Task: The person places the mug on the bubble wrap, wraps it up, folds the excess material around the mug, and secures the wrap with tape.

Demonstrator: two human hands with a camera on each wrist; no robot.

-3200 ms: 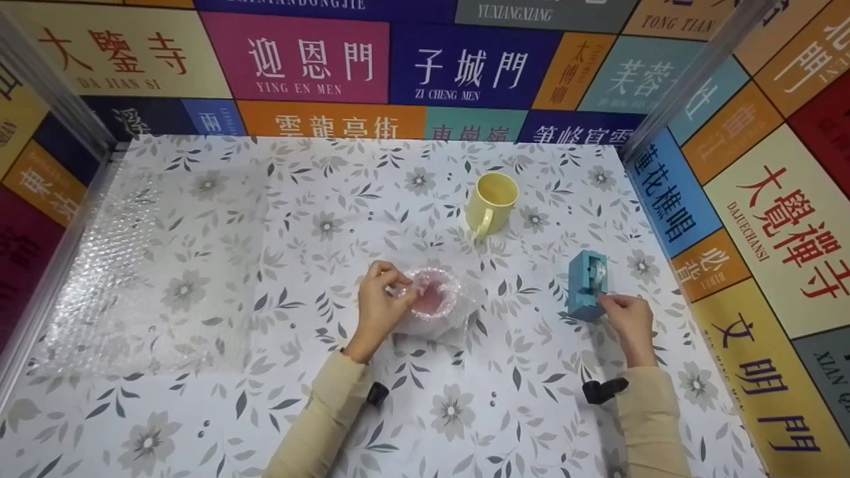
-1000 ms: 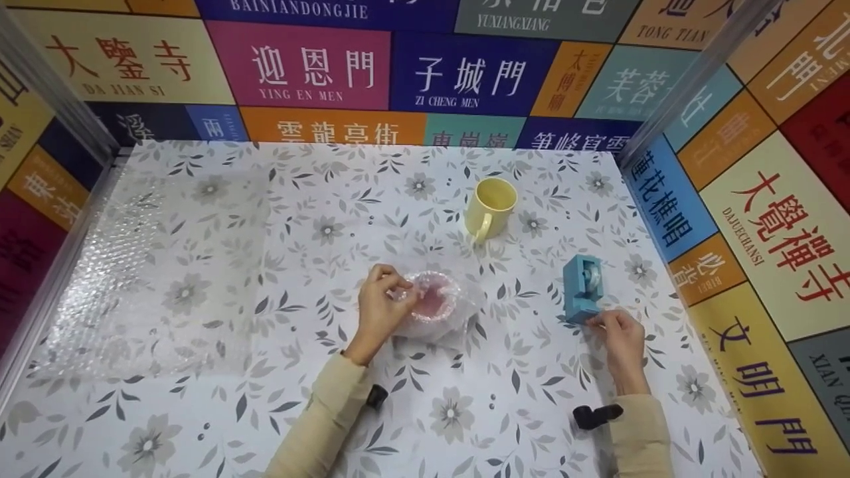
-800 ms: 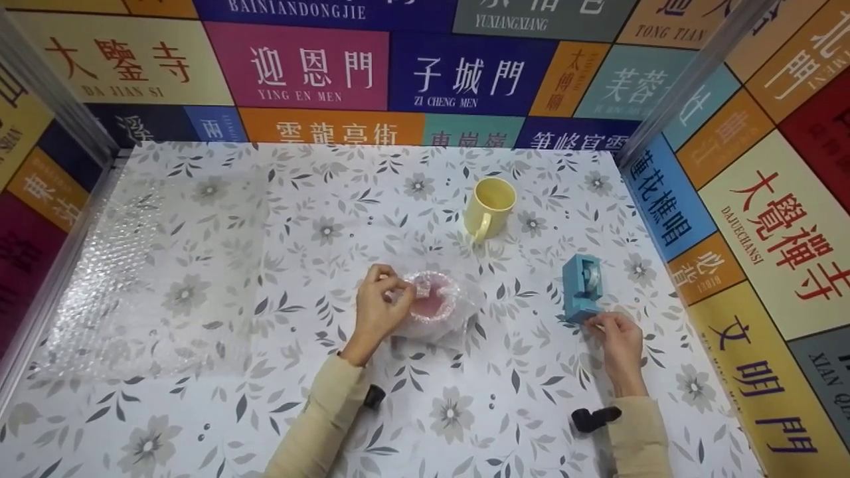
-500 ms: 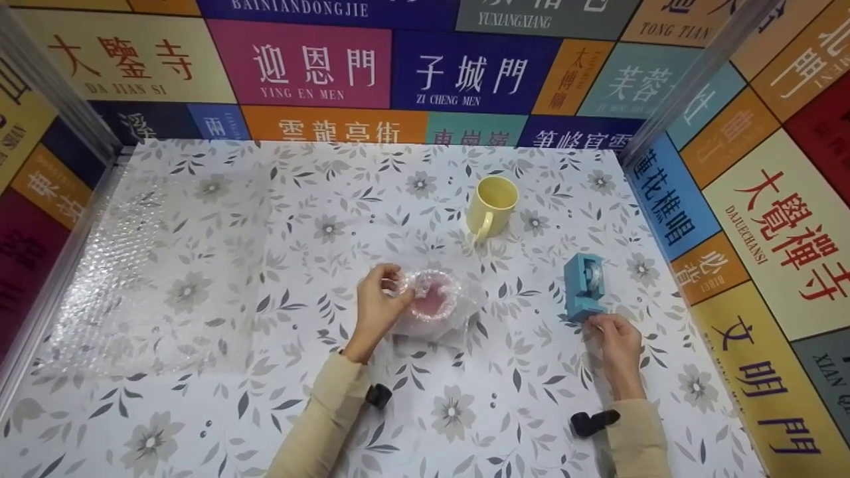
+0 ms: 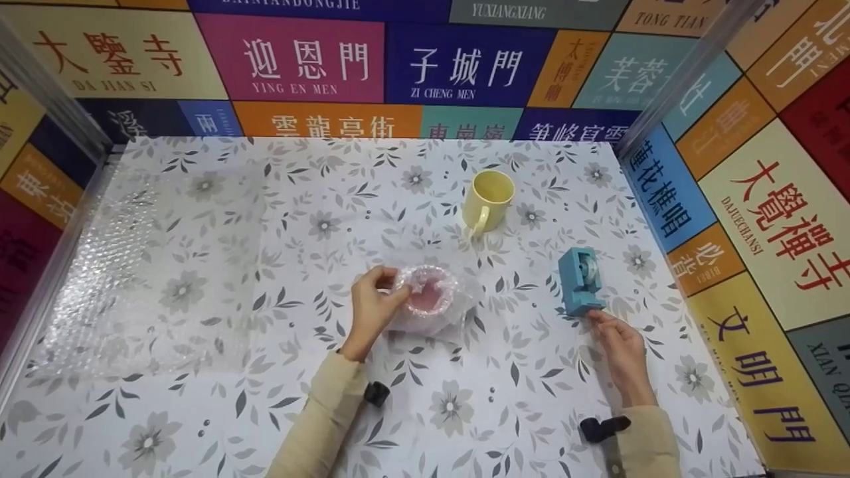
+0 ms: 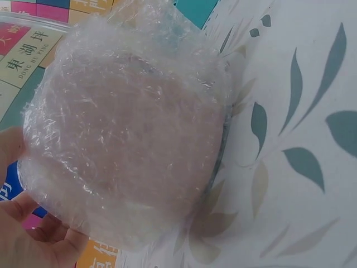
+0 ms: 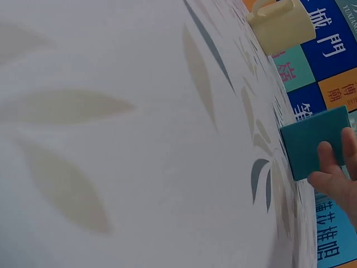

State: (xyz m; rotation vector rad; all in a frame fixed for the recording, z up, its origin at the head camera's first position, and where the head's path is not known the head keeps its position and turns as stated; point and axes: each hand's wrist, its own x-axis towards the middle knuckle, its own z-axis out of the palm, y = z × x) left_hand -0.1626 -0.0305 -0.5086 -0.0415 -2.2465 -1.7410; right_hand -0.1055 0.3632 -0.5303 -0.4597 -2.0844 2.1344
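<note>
A pink round object [image 5: 429, 297], open at the top, stands wrapped in bubble wrap [image 5: 431, 325] at the middle of the table. My left hand [image 5: 375, 302] pinches the edge of the wrap at its rim, on the left side. In the left wrist view the wrapped bundle [image 6: 128, 134] shows pink through the plastic. To the right stands a blue tape dispenser [image 5: 576, 292] with a clear tape roll [image 5: 588, 269]. My right hand [image 5: 621, 345] has its thumb and fingertips together at the dispenser's front end, where the tape comes off. The strip itself is too fine to make out.
A yellow mug [image 5: 489, 200] stands behind the bundle. A flat sheet of bubble wrap [image 5: 159, 279] covers the left of the floral tabletop [image 5: 305, 425]. Printed panels [image 5: 302, 56] wall off the back and both sides.
My right hand has moved from the dispenser's cutter area to just off its front end, and the dispenser has shifted slightly. My left hand stays at the wrapped rim.
</note>
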